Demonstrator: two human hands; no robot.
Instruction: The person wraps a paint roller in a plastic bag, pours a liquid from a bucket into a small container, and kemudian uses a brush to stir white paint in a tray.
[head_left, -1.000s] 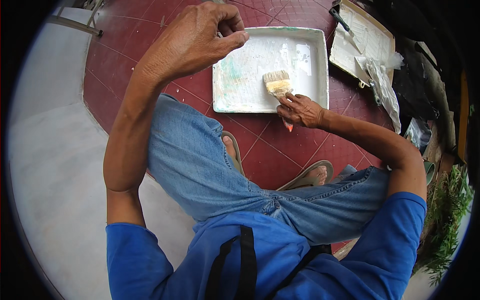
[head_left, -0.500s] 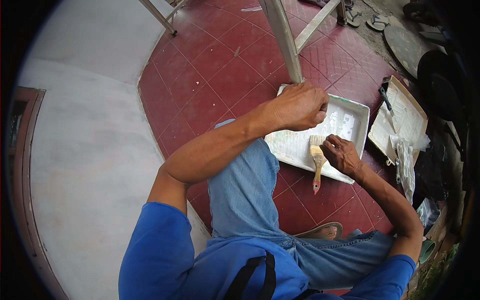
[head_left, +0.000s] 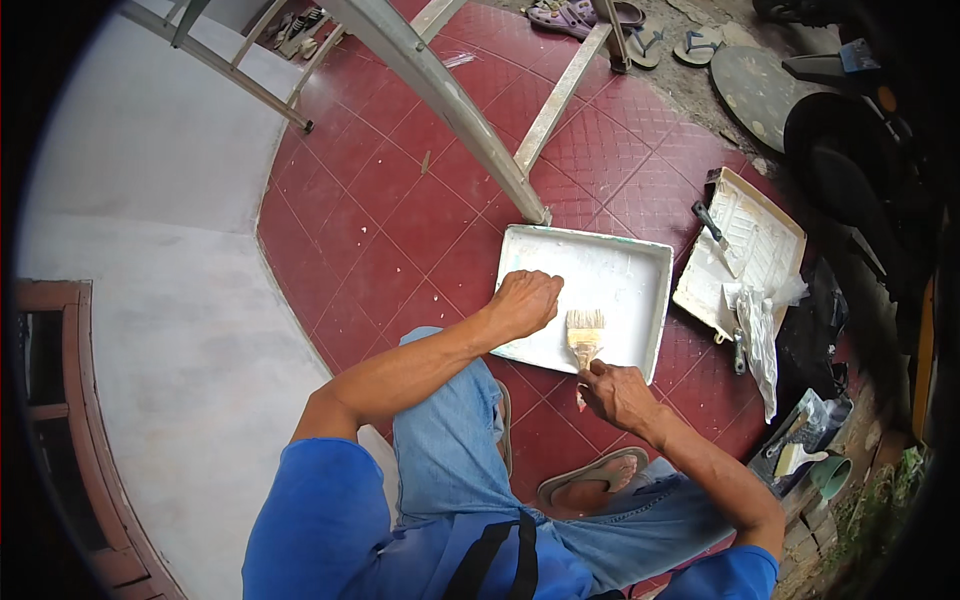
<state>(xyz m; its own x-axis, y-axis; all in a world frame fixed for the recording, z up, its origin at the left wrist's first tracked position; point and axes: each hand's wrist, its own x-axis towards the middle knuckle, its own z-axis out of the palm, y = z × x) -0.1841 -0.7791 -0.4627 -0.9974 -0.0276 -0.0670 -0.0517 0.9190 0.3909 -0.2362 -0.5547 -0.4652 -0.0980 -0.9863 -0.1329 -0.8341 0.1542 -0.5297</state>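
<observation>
A white paint tray [head_left: 655, 320], smeared with white paint, sits on the red tiles before me. My right hand [head_left: 617, 397] grips the handle of a flat paintbrush [head_left: 584, 330] at the tray's near side. Its pale, paint-coated bristles point away from me over the tray, and a red handle end shows below my fingers. Over the tray's left part, my left hand [head_left: 530, 303] is closed with its back up. The curled fingers hide whatever may be in it.
A metal ladder leg [head_left: 470, 130] stands at the tray's far edge. Right of it lies a second paint tray [head_left: 765, 220] with a black-handled scraper [head_left: 714, 225] and crumpled plastic [head_left: 758, 330]. A white wall [head_left: 180, 350] runs along the left. Sandals [head_left: 697, 47] lie at the back.
My right hand has taken hold of the paintbrush handle; before, it hovered beside the bristles. My left hand has drawn back toward the tray's left side, still closed. The view has shifted.
</observation>
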